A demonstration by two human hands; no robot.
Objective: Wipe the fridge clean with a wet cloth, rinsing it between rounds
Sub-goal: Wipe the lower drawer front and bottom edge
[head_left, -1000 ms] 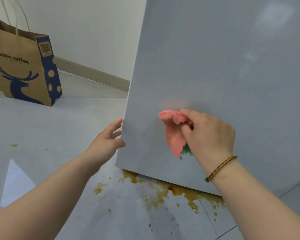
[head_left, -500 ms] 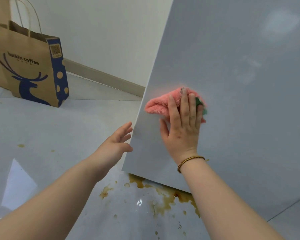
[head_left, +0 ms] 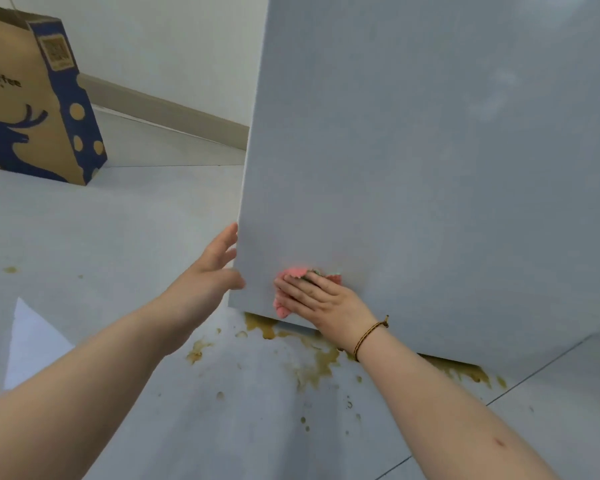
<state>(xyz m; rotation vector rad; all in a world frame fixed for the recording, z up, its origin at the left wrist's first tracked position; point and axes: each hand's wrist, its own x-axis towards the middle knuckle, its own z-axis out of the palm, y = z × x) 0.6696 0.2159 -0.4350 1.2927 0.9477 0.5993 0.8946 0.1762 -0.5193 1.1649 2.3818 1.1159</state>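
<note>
The fridge (head_left: 430,150) shows as a large flat grey panel filling the right of the head view. My right hand (head_left: 321,301) presses a pink cloth (head_left: 284,308) with a green patch flat against the panel near its lower left corner, fingers straight over the cloth. My left hand (head_left: 215,268) rests on the panel's left edge with fingers loosely spread; the thumb touches the front face.
Brown liquid stains (head_left: 312,365) spread over the grey tiled floor under the fridge's bottom edge. A brown and blue paper bag (head_left: 39,109) stands at the upper left by a white wall with a beige skirting board (head_left: 167,110).
My right hand has slid the cloth down the panel from mid height to near the bottom edge. My left hand has stayed at the panel's left edge.
</note>
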